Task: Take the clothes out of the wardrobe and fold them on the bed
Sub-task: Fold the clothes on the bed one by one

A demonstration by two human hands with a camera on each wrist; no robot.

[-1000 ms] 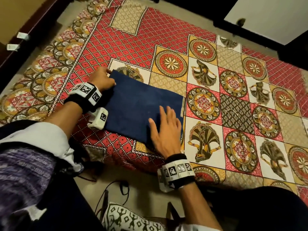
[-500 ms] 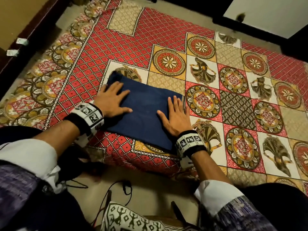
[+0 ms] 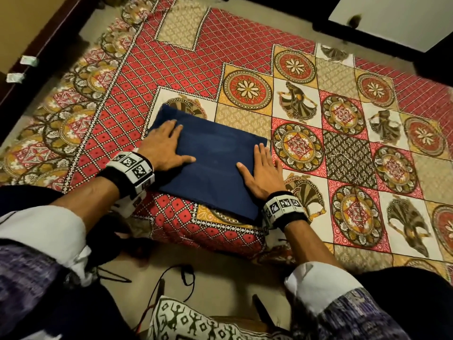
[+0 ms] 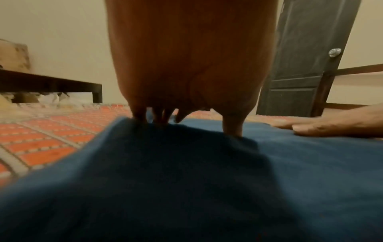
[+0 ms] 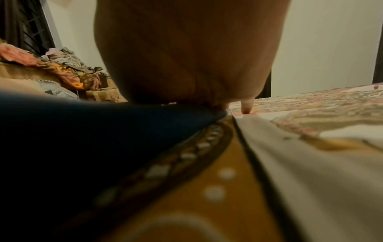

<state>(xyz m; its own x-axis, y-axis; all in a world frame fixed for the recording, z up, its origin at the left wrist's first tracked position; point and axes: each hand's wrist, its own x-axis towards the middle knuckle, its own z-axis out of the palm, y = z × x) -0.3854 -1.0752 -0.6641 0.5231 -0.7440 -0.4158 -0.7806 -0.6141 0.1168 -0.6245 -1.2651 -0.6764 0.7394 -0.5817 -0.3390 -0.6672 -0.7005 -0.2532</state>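
One folded navy garment [image 3: 215,165], two flat hands

Each forearm wears a black wristband [image 3: 290,214] carrying a ring of white blocks printed with black square code markers [image 3: 133,165]. The sleeves [image 3: 316,285] are rolled back: white cuffs over purple-and-white mottled fabric. Both hands are bare.

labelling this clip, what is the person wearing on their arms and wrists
Each wrist carries a black band ringed with white blocks printed with black square markers: left wristband, right wristband. Above them the forearms are bare. White cuffs are pushed up, left cuff and right cuff, over purple-and-white knit sleeves.
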